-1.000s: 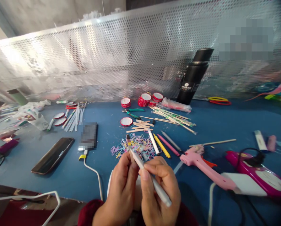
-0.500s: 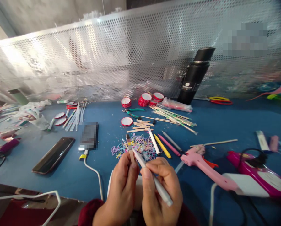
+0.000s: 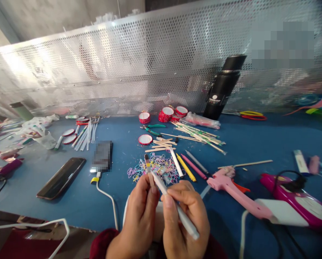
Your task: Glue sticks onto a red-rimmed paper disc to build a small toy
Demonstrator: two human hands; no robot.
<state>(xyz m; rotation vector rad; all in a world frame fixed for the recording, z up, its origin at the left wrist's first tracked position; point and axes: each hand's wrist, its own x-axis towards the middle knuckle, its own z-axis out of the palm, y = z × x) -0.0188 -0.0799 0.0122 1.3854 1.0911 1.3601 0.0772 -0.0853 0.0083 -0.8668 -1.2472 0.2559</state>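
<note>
My left hand (image 3: pixel 139 212) is closed on a wooden craft stick (image 3: pixel 148 166), pinched upright between thumb and fingers. The stick's upper part is coloured in bands: dark at the tip, then yellow, then greyish. In my right hand (image 3: pixel 186 216) is a light grey marker pen (image 3: pixel 187 222), gripped like a pencil, its tip end at the stick's right edge just above my left thumb. Whether the tip touches the stick I cannot tell. Beyond my hands lies a heap of small coloured rubber bands (image 3: pixel 163 167). A white marker (image 3: pixel 176 163), a yellow marker (image 3: pixel 186 167) and a pink marker (image 3: pixel 194 164) lie beside it.
Plain craft sticks (image 3: pixel 162 144), green-handled pliers (image 3: pixel 154 128) and red tape rolls (image 3: pixel 166 113) lie farther back. At right are a pink glue gun (image 3: pixel 239 194) and a black bottle (image 3: pixel 222 90). A phone (image 3: pixel 62 178) and a white cable (image 3: pixel 109 198) lie at left.
The pen in my right hand has shifted very slightly downward at its rear end. My left hand and the stick look the same.
</note>
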